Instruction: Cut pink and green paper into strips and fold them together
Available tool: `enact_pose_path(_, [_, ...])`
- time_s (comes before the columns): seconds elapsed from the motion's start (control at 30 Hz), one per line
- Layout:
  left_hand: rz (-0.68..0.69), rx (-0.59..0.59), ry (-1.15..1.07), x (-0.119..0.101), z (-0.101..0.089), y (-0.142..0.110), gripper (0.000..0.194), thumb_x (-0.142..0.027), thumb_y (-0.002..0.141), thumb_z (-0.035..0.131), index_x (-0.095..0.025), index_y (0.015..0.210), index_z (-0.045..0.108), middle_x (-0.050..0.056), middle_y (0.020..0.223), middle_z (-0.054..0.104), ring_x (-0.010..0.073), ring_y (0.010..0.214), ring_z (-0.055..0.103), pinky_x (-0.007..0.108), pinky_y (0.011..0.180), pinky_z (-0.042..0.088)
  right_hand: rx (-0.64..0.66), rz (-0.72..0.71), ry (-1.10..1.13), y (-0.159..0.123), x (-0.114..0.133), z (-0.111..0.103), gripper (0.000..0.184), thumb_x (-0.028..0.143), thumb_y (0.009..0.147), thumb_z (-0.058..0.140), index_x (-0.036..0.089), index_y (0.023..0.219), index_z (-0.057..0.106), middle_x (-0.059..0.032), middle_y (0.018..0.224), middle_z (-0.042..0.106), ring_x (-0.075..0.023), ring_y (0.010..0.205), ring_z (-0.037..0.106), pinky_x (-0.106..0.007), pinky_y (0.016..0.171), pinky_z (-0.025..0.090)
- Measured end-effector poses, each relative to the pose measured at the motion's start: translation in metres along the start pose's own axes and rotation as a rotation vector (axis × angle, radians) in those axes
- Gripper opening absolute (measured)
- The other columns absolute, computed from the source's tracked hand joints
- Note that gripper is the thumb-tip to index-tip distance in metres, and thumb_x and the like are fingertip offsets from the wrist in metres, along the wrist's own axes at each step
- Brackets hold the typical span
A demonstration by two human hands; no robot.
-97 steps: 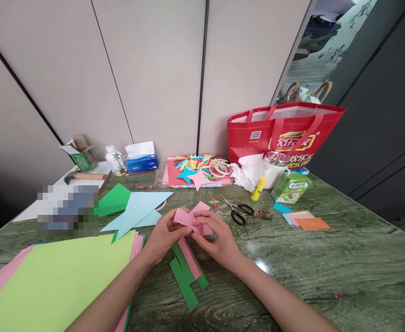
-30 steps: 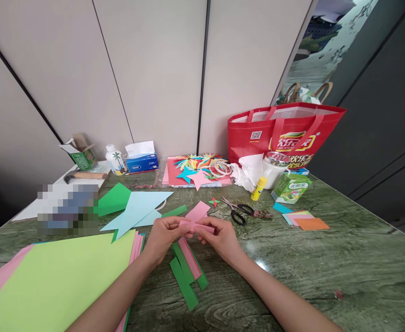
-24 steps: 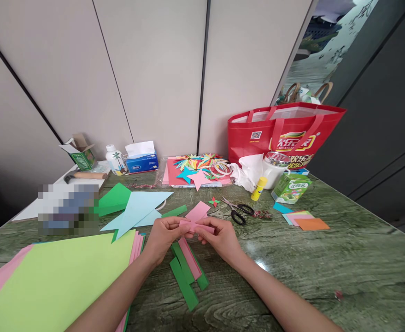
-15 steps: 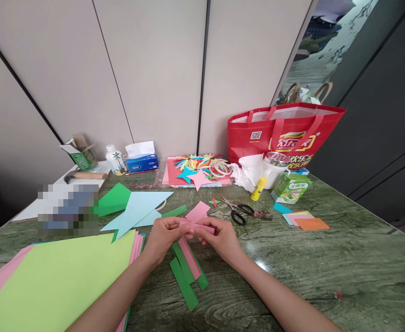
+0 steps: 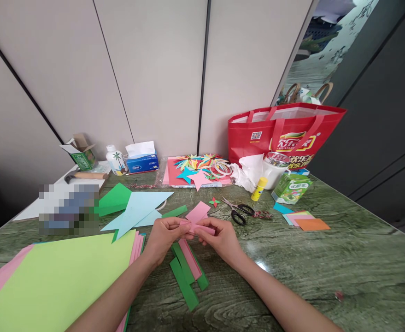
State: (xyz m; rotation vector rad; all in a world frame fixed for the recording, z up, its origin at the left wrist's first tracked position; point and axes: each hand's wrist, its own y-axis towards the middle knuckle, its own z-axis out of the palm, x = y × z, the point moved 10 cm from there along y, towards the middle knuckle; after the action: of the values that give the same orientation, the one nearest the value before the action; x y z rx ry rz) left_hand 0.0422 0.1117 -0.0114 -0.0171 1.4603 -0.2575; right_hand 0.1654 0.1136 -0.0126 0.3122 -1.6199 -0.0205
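Observation:
Between my two hands is a narrow pink paper strip (image 5: 207, 229), pinched at both sides. My left hand (image 5: 165, 237) closes its thumb and fingers on the strip's left part; my right hand (image 5: 221, 235) grips it toward the right, the thumbs nearly meeting. Just beyond the fingers lies a pink paper piece (image 5: 198, 212). Below the hands, green paper strips (image 5: 184, 283) and another pink strip (image 5: 190, 260) overlap on the table. Scissors with black handles (image 5: 238, 216) lie to the right of the hands, near a small red and green paper star (image 5: 214, 202).
Stacked coloured sheets (image 5: 78, 272) cover the left front. Light blue paper pieces (image 5: 136, 210) lie behind them. A yellow glue stick (image 5: 259, 189), a green carton (image 5: 292, 189), a white mug (image 5: 274, 173) and a red bag (image 5: 254, 133) stand at the right back. Paper pieces (image 5: 313, 224) lie right.

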Motion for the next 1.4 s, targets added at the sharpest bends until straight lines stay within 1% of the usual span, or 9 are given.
enact_pose_path(0.13, [-0.002, 0.007, -0.015, 0.001, 0.001, 0.0, 0.024, -0.029, 0.057, 0.074, -0.011, 0.072, 0.069, 0.006, 0.062, 0.071, 0.0168, 0.057, 0.064, 0.028, 0.063, 0.052, -0.01, 0.001, 0.001, 0.0, 0.002, -0.001, 0.017, 0.033, 0.069, 0.063, 0.016, 0.072, 0.064, -0.0013, 0.061, 0.062, -0.0113, 0.045, 0.053, -0.022, 0.043, 0.044])
enact_pose_path(0.3, [0.006, 0.011, -0.004, 0.0, 0.001, 0.0, 0.025, -0.03, 0.058, 0.073, -0.011, 0.073, 0.069, 0.006, 0.064, 0.071, 0.0184, 0.058, 0.065, 0.031, 0.064, 0.052, -0.029, 0.017, 0.014, 0.0, 0.004, -0.003, 0.018, 0.034, 0.067, 0.065, 0.016, 0.07, 0.064, -0.0008, 0.06, 0.061, -0.0113, 0.045, 0.053, -0.022, 0.042, 0.044])
enact_pose_path(0.43, [0.02, 0.011, 0.007, -0.002, 0.001, -0.001, 0.025, -0.032, 0.058, 0.073, -0.011, 0.071, 0.068, 0.006, 0.062, 0.07, 0.0178, 0.057, 0.065, 0.029, 0.063, 0.053, -0.034, 0.021, 0.027, 0.0, 0.001, -0.003, 0.019, 0.036, 0.066, 0.066, 0.016, 0.069, 0.064, -0.0004, 0.058, 0.06, -0.0115, 0.045, 0.053, -0.022, 0.042, 0.045])
enact_pose_path(0.57, [0.018, 0.012, 0.009, -0.002, 0.002, -0.001, 0.023, -0.032, 0.059, 0.072, -0.012, 0.065, 0.065, 0.006, 0.062, 0.07, 0.0184, 0.059, 0.065, 0.029, 0.062, 0.053, -0.047, 0.022, 0.026, 0.001, 0.0, -0.005, 0.018, 0.034, 0.065, 0.066, 0.016, 0.07, 0.064, -0.0007, 0.058, 0.061, -0.0112, 0.045, 0.052, -0.022, 0.042, 0.045])
enact_pose_path(0.73, [0.03, 0.054, 0.002, 0.0, 0.004, 0.001, 0.022, -0.032, 0.062, 0.07, -0.011, 0.067, 0.064, 0.008, 0.063, 0.07, 0.0193, 0.061, 0.066, 0.03, 0.062, 0.053, -0.053, 0.026, 0.024, 0.001, 0.001, -0.007, 0.016, 0.03, 0.065, 0.067, 0.015, 0.071, 0.063, -0.0009, 0.058, 0.062, -0.011, 0.044, 0.052, -0.022, 0.042, 0.045])
enact_pose_path(0.93, [0.023, 0.035, -0.019, 0.0, 0.003, 0.001, 0.023, -0.03, 0.06, 0.072, -0.011, 0.068, 0.064, 0.008, 0.062, 0.071, 0.0192, 0.06, 0.066, 0.031, 0.064, 0.053, -0.063, 0.029, 0.039, 0.002, -0.001, -0.009, 0.016, 0.029, 0.063, 0.068, 0.016, 0.072, 0.063, -0.0012, 0.061, 0.063, -0.0111, 0.044, 0.053, -0.022, 0.042, 0.046])
enact_pose_path(1.03, [0.025, 0.028, -0.023, -0.001, 0.003, 0.001, 0.022, -0.03, 0.06, 0.072, -0.011, 0.068, 0.065, 0.007, 0.062, 0.071, 0.0188, 0.058, 0.066, 0.031, 0.064, 0.053, -0.054, 0.024, 0.052, 0.003, -0.001, -0.009, 0.018, 0.028, 0.062, 0.068, 0.016, 0.074, 0.063, -0.0017, 0.064, 0.064, -0.0119, 0.047, 0.055, -0.023, 0.044, 0.048])
enact_pose_path(1.23, [0.036, 0.012, -0.006, -0.002, 0.001, 0.001, 0.02, -0.028, 0.06, 0.072, -0.011, 0.067, 0.064, 0.006, 0.061, 0.071, 0.0181, 0.057, 0.066, 0.028, 0.061, 0.053, -0.059, -0.009, 0.047, 0.003, 0.001, -0.01, 0.021, 0.026, 0.061, 0.07, 0.015, 0.077, 0.064, -0.0042, 0.073, 0.066, -0.0149, 0.06, 0.06, -0.024, 0.053, 0.05])
enact_pose_path(1.4, [0.039, 0.02, 0.003, -0.004, 0.003, 0.0, 0.021, -0.029, 0.06, 0.072, -0.011, 0.068, 0.064, 0.005, 0.06, 0.07, 0.0186, 0.058, 0.066, 0.028, 0.06, 0.053, -0.078, 0.014, 0.058, 0.003, -0.001, -0.012, 0.021, 0.027, 0.06, 0.07, 0.015, 0.076, 0.064, -0.0037, 0.07, 0.066, -0.0149, 0.058, 0.06, -0.024, 0.052, 0.049])
